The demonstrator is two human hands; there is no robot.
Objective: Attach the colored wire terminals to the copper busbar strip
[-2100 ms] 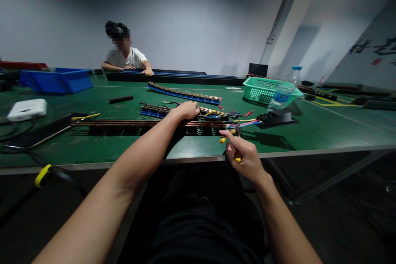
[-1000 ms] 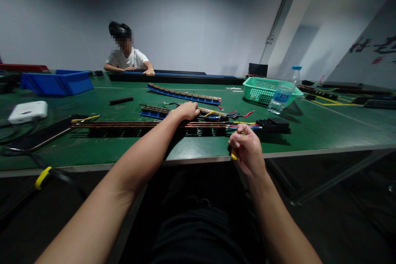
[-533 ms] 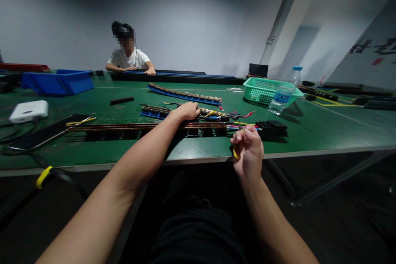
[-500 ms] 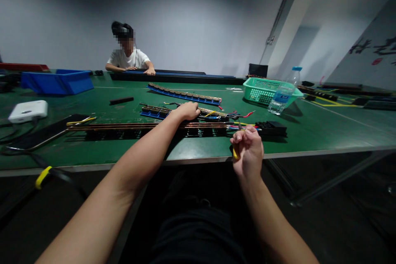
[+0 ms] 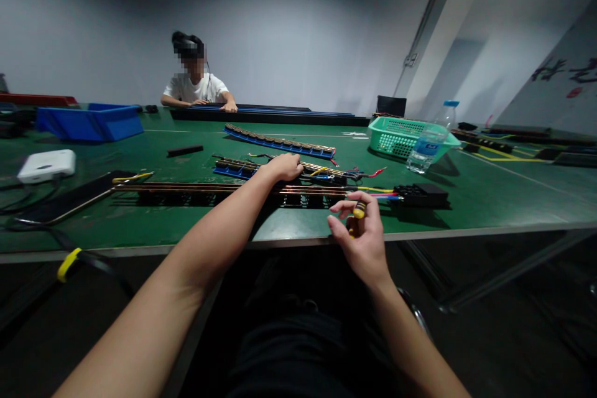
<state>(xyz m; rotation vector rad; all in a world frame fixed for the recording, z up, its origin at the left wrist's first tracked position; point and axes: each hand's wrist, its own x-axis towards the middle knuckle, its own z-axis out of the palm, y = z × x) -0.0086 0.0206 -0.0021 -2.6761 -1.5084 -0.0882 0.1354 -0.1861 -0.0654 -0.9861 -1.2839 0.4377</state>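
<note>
A long strip of copper-coloured rods with black holders (image 5: 209,188) lies along the near part of the green table. Coloured wires run from its right end into a black block (image 5: 422,195). Behind it is a shorter blue-based strip (image 5: 233,168), with loose wires at its right. My left hand (image 5: 285,166) rests over this shorter strip with its fingers curled down on it; the fingertips are hidden. In front of the long strip's right end, my right hand (image 5: 366,230) loosely holds a yellow-and-black-handled tool (image 5: 359,209), perhaps pliers. The hand's thumb and fingers are spread; the tool's head is hidden.
Farther back lies another blue-based strip (image 5: 280,142). A green basket (image 5: 396,137) and a water bottle (image 5: 424,152) stand right; a blue bin (image 5: 91,122) and white box (image 5: 46,166) are left. Across the table, a person (image 5: 198,87) touches long black rails (image 5: 270,115).
My right hand has loosened its closed grip, and the tool has turned in it. The long strip and its black block have shifted slightly right. My left hand stays in place.
</note>
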